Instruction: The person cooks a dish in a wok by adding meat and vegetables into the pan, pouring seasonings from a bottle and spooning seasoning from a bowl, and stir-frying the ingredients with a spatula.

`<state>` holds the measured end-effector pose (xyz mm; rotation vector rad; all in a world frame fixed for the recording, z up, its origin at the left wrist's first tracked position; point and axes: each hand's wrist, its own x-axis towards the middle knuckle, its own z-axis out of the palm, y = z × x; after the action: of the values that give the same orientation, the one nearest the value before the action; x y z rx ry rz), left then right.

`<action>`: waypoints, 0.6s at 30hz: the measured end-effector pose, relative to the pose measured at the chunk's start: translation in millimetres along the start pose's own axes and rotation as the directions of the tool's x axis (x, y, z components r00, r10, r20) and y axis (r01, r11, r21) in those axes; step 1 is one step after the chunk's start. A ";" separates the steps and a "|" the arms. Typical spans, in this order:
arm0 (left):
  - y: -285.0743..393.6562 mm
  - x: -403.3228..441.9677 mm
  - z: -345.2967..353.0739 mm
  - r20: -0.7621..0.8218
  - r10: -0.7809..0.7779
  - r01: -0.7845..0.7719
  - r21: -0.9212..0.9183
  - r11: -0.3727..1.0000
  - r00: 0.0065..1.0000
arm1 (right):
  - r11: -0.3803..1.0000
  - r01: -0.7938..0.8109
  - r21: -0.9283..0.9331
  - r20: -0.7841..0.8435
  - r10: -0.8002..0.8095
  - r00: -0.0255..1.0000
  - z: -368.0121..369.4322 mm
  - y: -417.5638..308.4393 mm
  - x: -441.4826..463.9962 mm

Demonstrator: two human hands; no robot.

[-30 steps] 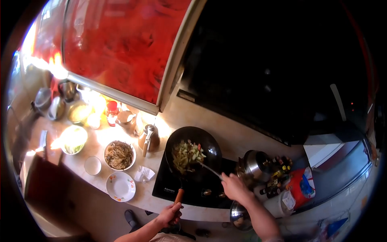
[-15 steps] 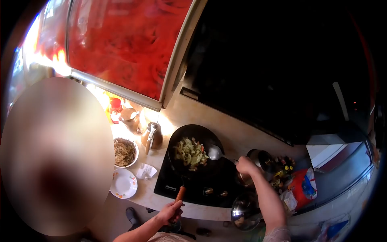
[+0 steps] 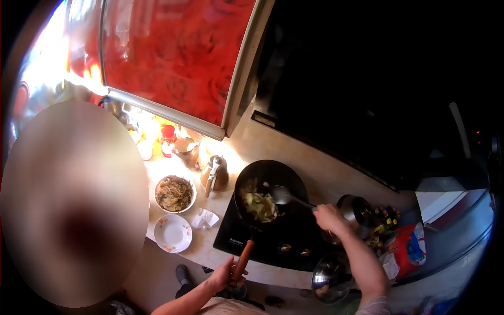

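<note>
A black wok (image 3: 286, 176) sits on the dark cooktop (image 3: 229, 233), with pale green chopped vegetables (image 3: 261, 206) in its lower part. My left hand (image 3: 227, 274) is closed round the wok's orange-brown handle (image 3: 244, 259). My right hand (image 3: 328, 217) is closed on the handle end of a metal spatula (image 3: 282, 195), whose head is inside the wok beside the vegetables. Left of the cooktop are a bowl of brown shredded food (image 3: 175, 194), a flowered plate (image 3: 173, 233) and a crumpled white tissue (image 3: 205, 218).
A brown jug (image 3: 218, 176) and a red-capped jar (image 3: 168, 140) stand behind the bowl. Right of the cooktop are a metal pot (image 3: 356, 212), a shiny lid (image 3: 332, 278), bottles (image 3: 388, 224) and a red bag (image 3: 407, 252). A large blurred oval hides the left side.
The view has shifted, moving the scene right in the frame. The spatula has come out of the vegetables to the wok's right side, then back towards them. The vegetables have changed shape. Both hands kept their holds.
</note>
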<state>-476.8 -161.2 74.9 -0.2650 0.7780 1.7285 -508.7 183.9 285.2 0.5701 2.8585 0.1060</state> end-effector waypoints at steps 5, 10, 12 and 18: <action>-4.2 -34.3 3.7 -0.235 0.086 -0.054 0.140 0.989 0.968 | 0.980 -0.051 0.192 0.425 -0.037 0.904 43.3 55.5 44.1; -24.6 -73.8 -0.7 -0.316 0.159 -0.083 0.240 0.967 0.935 | 0.459 -0.451 0.765 0.581 -0.190 0.792 73.7 8.8 41.8; -29.6 -84.5 -17.4 -0.362 0.210 -0.132 0.227 0.965 0.908 | 0.427 -0.361 0.829 0.463 -0.165 0.871 88.9 10.8 41.7; 58.7 -128.5 -81.7 -0.539 0.613 -0.399 0.469 0.788 0.577 | 0.935 0.003 0.354 0.034 -0.016 0.999 57.8 -38.6 -13.9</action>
<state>-508.9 -318.3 105.1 -0.5081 1.7996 2.0322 -497.1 144.4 227.4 0.6150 2.8582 -0.4259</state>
